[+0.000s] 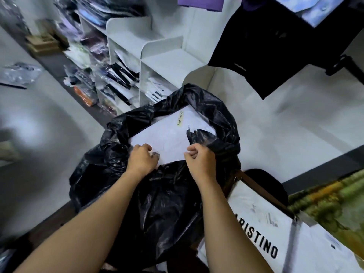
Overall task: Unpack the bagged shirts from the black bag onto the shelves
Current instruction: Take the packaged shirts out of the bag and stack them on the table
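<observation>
Head view: black bag (157, 203) on floor, mouth open, just below white shelves (157, 62). White bagged shirt (165, 134) lies on top inside. Left hand (142, 158) curled on packet's near edge; right hand (199, 161) curled on bag rim, apparently. Risks: thin, already ragged rim tears under pull; slick packet slips back into bag.

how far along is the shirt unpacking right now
Done: the shelves hold bagged garments, source unclear. In hand: left hand and right hand grip the top bagged shirt inside the black bag. Left: lifting it out, shelving it; anything beneath is hidden.
</observation>
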